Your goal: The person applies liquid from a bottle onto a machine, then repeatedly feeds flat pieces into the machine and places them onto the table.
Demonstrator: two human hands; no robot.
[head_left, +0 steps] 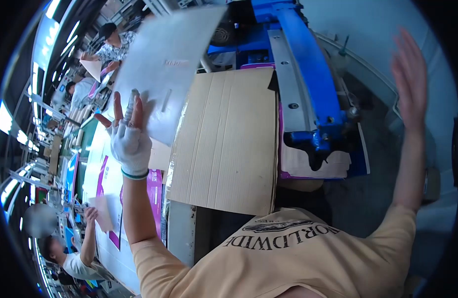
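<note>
My left hand [130,141] wears a white glove with several bare fingertips, and its fingers are spread. They overlap the lower left edge of a smooth grey-white sheet [159,64]; whether they press on it I cannot tell. To the right of that hand lies a brown corrugated cardboard sheet [224,144], on top of a stack. My right hand [410,82] is bare, raised at the far right with fingers stretched out, slightly blurred, and holds nothing. It is apart from the blue machine [308,64], whose long arm and metal bar stand right of the cardboard.
Purple-edged printed sheets [316,161] lie beneath the blue machine's end. To the left, a long worktable [102,246] carries purple and white printed sheets. A co-worker [80,260] reaches over it with a pale piece. Other people [115,42] work farther back.
</note>
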